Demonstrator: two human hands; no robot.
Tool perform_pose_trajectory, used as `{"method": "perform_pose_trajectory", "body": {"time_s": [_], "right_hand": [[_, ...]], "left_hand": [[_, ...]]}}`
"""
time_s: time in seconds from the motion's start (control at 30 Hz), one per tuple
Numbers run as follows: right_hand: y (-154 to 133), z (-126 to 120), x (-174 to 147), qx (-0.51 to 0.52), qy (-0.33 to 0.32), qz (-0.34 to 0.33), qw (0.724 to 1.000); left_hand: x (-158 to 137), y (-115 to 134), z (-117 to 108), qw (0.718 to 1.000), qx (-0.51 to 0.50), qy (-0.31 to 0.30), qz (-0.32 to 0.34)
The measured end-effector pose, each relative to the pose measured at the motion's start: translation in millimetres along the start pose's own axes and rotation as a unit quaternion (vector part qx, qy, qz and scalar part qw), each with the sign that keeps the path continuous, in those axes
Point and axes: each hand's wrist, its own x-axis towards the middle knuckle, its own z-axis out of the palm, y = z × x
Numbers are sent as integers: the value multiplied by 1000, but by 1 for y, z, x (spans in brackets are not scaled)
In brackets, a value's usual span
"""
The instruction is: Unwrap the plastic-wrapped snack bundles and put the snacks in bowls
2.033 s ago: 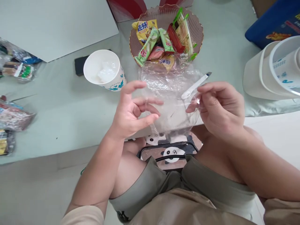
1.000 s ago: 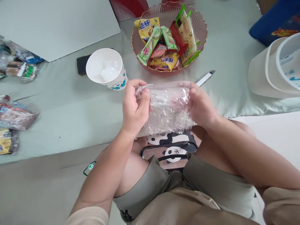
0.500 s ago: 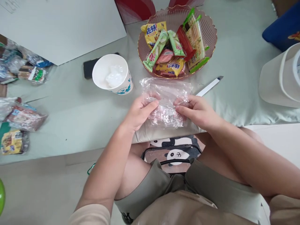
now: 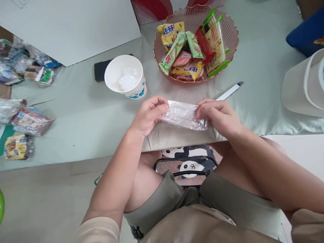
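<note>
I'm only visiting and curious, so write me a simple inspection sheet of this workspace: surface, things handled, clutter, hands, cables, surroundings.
Surface: pale green cover, creased in places.
Things handled: clear plastic wrapper, flattened into a strip.
Clutter: paper cup with crumpled plastic inside; dark flat object partly behind it; gold-rimmed bowl of wrapped snacks; slim white tool with a dark tip; more packets at far left.
Hands: left hand pinches one end of the wrapper, right hand the other.
Cables: nothing seen that is plainly a cable.
Surroundings: white panel at back left; white container and blue object at right, both cut off by the picture's edge; panda-print item between the knees.
</note>
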Motion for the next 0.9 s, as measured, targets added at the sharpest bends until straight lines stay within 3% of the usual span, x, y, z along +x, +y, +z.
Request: {"method": "perform_pose_trajectory", "body": {"time_s": [0.1,0.2,0.3,0.4,0.47,0.53,0.6,0.67,0.8,0.9], "right_hand": [[4,3,0,-88,51,-47,994],[4,6,-1,-51,89,-77,992],[-1,6,-2,18,-30,-21,999],[-9,6,-2,-23,-177,48,983],[-13,6,-2,-48,-197,67,977],[-16,6,-1,-48,-186,65,979],[-17,7,-2,-45,-192,51,979],[-18,9,-2,-32,-200,23,979],[-17,11,-5,20,-181,-47,982],[-12,12,-6,17,-158,-62,985]], "left_hand": [[-1,-3,0,997,69,9,43],[-4,-4,0,994,94,-35,51],[-5,-5,-2,990,108,-79,54],[-5,-8,0,974,181,-20,137],[-10,-9,8,930,280,94,220],[-18,-8,20,857,370,190,303],[-27,-7,34,823,408,156,362],[-32,-7,45,832,420,109,346],[-28,-10,48,919,336,-1,206],[-23,-10,44,954,263,-20,139]]}}
